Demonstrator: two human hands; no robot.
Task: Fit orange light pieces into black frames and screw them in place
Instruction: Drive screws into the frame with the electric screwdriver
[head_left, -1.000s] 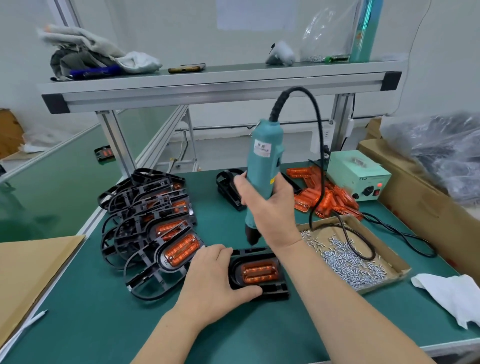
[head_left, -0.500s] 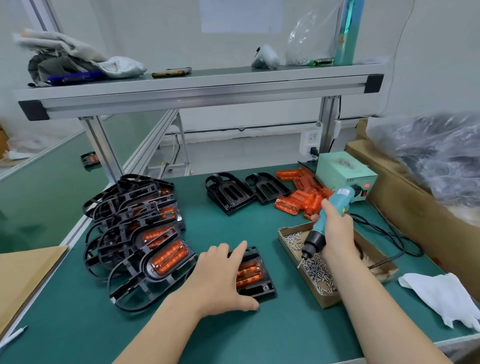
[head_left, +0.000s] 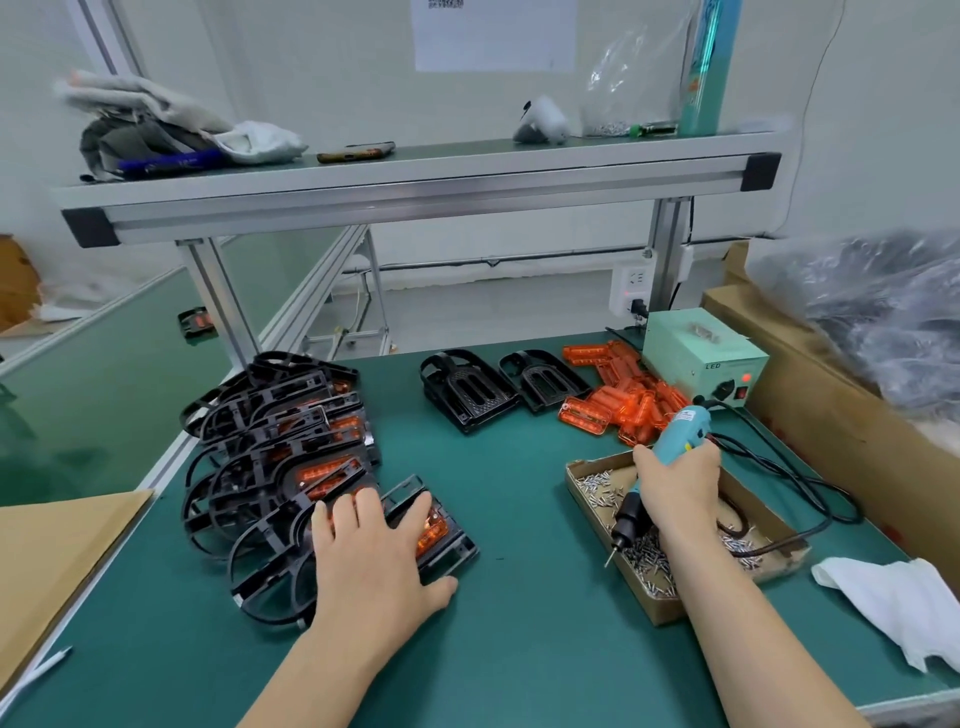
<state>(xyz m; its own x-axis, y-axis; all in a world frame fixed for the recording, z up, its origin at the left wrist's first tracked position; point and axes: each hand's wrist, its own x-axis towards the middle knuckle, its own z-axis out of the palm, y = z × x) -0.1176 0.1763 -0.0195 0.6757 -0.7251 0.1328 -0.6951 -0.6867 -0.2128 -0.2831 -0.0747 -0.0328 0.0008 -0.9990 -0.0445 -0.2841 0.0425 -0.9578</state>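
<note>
Steel screws (head_left: 647, 558) in the cardboard tray (head_left: 649, 608) may be picking up crooked, judging by the tilted teal electric screwdriver (head_left: 680, 431) the right hand (head_left: 675, 483) is gripping. The left hand (head_left: 374, 556), fingers flat, is pressing the black plastic frame (head_left: 460, 552) with its orange light piece (head_left: 434, 532), well apart from the tray.

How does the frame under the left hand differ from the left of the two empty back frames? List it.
The near frame holds an orange light piece; the back frame is empty. The left hand rests flat on the near frame; no hand touches the back frame. Both are black.
</note>
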